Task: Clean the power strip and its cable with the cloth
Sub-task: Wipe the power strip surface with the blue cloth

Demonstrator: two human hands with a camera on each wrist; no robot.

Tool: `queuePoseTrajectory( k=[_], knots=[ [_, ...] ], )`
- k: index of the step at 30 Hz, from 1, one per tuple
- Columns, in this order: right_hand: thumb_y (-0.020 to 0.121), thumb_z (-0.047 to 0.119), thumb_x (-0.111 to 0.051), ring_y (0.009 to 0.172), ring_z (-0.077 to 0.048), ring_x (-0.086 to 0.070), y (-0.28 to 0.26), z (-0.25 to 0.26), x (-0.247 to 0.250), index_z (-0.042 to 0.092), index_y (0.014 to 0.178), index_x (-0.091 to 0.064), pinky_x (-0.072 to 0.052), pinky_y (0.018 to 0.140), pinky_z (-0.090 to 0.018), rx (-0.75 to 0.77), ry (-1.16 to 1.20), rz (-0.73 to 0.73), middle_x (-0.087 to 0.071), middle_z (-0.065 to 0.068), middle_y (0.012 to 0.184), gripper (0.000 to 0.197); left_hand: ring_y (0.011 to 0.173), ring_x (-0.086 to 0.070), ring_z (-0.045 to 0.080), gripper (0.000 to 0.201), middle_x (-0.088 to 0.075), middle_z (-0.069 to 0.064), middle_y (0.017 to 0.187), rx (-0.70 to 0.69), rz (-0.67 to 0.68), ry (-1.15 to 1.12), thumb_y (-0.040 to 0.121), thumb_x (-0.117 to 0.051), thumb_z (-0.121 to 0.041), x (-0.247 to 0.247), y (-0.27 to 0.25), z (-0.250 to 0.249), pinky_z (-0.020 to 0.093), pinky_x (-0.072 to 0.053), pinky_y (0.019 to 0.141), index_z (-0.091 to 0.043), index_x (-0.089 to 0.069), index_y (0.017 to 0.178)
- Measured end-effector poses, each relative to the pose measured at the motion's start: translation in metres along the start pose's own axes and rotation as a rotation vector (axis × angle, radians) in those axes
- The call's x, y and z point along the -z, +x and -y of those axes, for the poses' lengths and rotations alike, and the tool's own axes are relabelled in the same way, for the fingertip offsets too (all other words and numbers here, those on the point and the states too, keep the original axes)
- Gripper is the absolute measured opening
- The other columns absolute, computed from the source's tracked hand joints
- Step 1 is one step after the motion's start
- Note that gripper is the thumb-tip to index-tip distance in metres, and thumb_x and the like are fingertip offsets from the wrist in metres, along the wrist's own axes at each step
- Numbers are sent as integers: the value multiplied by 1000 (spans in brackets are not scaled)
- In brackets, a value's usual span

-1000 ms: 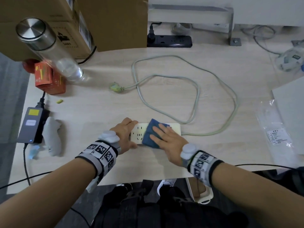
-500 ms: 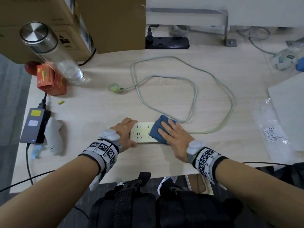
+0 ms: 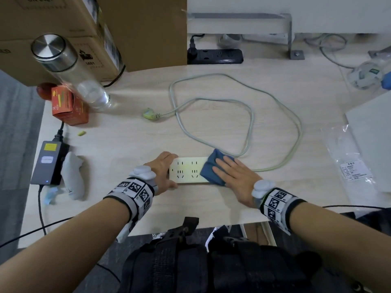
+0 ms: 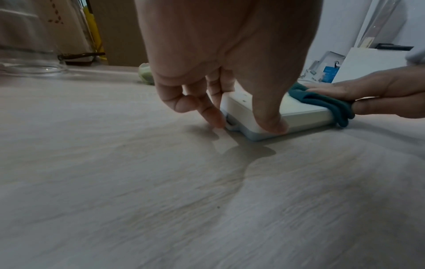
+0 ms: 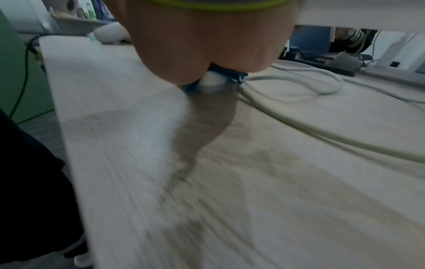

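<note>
Power strip (image 4: 299,112) end in left-hand (image 4: 230,54) pinch grip, thumb visible from wrist only; right hand (image 3: 234,176) flat on cloth (image 3: 209,172).

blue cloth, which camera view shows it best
The head view: the blue cloth lies in plain sight over the right end of the power strip, under the flat right hand. The left wrist view shows only its folded edge. The right wrist view shows a blurred sliver beneath the palm.
</note>
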State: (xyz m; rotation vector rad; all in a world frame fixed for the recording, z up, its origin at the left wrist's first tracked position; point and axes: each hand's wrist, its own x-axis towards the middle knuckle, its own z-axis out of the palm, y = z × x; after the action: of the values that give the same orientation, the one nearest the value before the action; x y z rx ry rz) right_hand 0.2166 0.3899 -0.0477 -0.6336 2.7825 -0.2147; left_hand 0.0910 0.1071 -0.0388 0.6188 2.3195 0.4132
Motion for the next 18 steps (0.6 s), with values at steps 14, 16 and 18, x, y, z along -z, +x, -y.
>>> queuePoseTrajectory(
  k=[14,16,18],
  knots=[
    [86,7,-56,145,-31,-11,60,69,6,10,149,-28,-12,118,-48,101,115,-22,-21,-11,157,69,94,-60,18,63,-39,-12,122,-4,11,9,71,-72,-44,0,5,-1,41,-52,84,-32,-37,122],
    [90,4,-51,145,-27,2,34,38,5,13,152,-17,-9,119,-46,27,85,-8,-5,-6,158,71,92,-59,16,74,-39,-16,122,-1,-8,17,66,-78,-45,1,1,-3,41,-53,81,-35,-35,126],
    [94,8,-47,144,-27,6,12,12,8,12,152,-12,-12,119,-47,-34,83,18,-1,-6,157,68,92,-59,15,77,-40,-17,122,-4,-3,17,65,-80,-44,2,-1,-3,41,-53,81,-34,-35,127]
  ],
)
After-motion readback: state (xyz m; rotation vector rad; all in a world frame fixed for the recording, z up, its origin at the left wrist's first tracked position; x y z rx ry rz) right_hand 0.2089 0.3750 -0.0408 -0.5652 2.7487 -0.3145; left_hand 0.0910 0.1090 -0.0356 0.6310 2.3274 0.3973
